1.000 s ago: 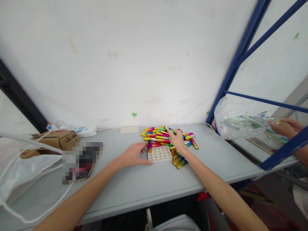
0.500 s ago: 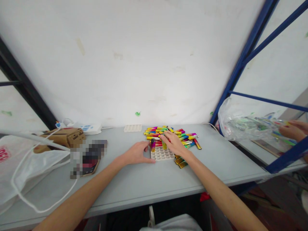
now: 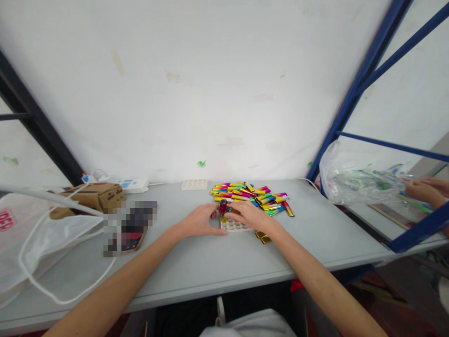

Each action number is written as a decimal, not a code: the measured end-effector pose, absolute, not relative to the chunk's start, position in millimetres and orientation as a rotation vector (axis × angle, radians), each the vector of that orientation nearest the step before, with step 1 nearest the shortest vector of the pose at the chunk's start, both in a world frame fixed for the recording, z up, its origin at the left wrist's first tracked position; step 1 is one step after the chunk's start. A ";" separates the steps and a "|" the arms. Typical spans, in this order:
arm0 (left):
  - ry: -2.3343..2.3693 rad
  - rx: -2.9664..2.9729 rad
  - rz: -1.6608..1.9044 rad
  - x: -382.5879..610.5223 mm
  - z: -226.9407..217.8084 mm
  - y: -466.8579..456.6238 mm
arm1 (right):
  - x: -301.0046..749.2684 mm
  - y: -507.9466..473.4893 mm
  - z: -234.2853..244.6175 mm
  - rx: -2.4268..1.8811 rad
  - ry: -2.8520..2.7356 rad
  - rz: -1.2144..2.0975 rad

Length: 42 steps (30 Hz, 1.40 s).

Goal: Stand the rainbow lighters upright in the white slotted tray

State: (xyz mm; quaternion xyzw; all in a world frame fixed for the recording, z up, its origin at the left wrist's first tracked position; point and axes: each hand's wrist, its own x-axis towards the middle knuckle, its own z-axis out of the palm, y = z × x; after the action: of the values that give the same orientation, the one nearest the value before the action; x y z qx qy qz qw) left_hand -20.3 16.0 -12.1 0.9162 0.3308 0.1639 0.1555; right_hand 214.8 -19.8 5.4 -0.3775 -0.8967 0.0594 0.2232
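Table (image 3: pixel 210 267) notes, left to right. White bag (image 3: pixel 21 243) and cardboard box (image 3: pixel 94 196) sit at the far left, well apart from the work.

Left hand (image 3: pixel 199 221) lies against the white holed tray (image 3: pixel 235 226) at its 9 o'clock edge. Fingers are spread and loose, bracing the tray and gripping nothing.

One upright stick (image 3: pixel 223 207) stands at the tray's 10 o'clock corner.

Right hand (image 3: pixel 250 215) covers the tray from 3 o'clock, fingertips curled in beside that stick. Can't tell whether they pinch anything.

Pile of coloured sticks (image 3: pixel 252 194) lies at 12 to 1 o'clock, just beyond the tray; a few gold sticks (image 3: pixel 263 237) at 4 o'clock.

Step in hand, as I read it: standing sticks in the tray's holes. Seating one calls for end-to-hole alignment with the tray held steady.

Co-worker's hand (image 3: pixel 421 191) is at the far right, by a plastic bag (image 3: pixel 351 182).
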 end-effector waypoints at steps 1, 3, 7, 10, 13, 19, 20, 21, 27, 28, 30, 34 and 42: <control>0.945 2.625 0.468 -20.3 -12.1 16.0 | 213.7 -19.8 4.9 -1.051 -2.486 0.117; 0.945 2.627 0.465 -20.1 -12.2 16.0 | 211.0 -19.7 2.8 -1.069 -2.503 0.021; 0.952 2.630 0.471 -19.9 -12.4 15.6 | 209.0 -19.1 -0.5 -1.066 -2.543 -0.081; 0.963 2.630 0.478 -20.0 -12.4 15.6 | 217.7 -15.1 1.4 -1.061 -2.501 0.021; 0.972 2.625 0.459 -20.1 -12.3 16.0 | 237.7 -3.7 1.1 -1.167 -2.323 -0.013; 0.969 2.614 0.450 -20.6 -12.1 16.7 | 280.3 24.7 -16.1 -1.534 -2.129 -0.180; 0.970 2.613 0.447 -20.7 -12.1 16.7 | 282.7 27.0 -17.4 -1.562 -2.153 -0.174; 0.972 2.612 0.446 -20.8 -12.1 16.7 | 283.5 28.4 -17.7 -1.585 -2.183 -0.165; 0.963 2.617 0.462 -20.6 -12.4 16.9 | 273.6 29.4 -12.0 -1.667 -2.242 -0.152; 0.962 2.621 0.461 -20.5 -12.3 16.8 | 273.1 29.7 -12.3 -1.657 -2.238 -0.145; 0.967 2.627 0.452 -20.1 -11.6 16.2 | 273.8 30.7 -14.0 -1.642 -2.228 -0.142; 0.981 2.626 0.448 -19.1 -9.6 14.6 | 276.7 32.5 -16.0 -1.614 -2.260 -0.130; 0.968 2.612 0.452 -18.9 -7.5 14.5 | 278.0 28.8 -7.5 -1.518 -2.092 -0.041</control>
State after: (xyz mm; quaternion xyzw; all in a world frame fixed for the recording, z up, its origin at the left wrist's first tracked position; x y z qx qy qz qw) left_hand -18.9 14.5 -7.5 0.9138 0.3386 0.1581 0.1590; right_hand 278.0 28.8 -7.5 -0.5646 -0.7781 -0.0154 0.2748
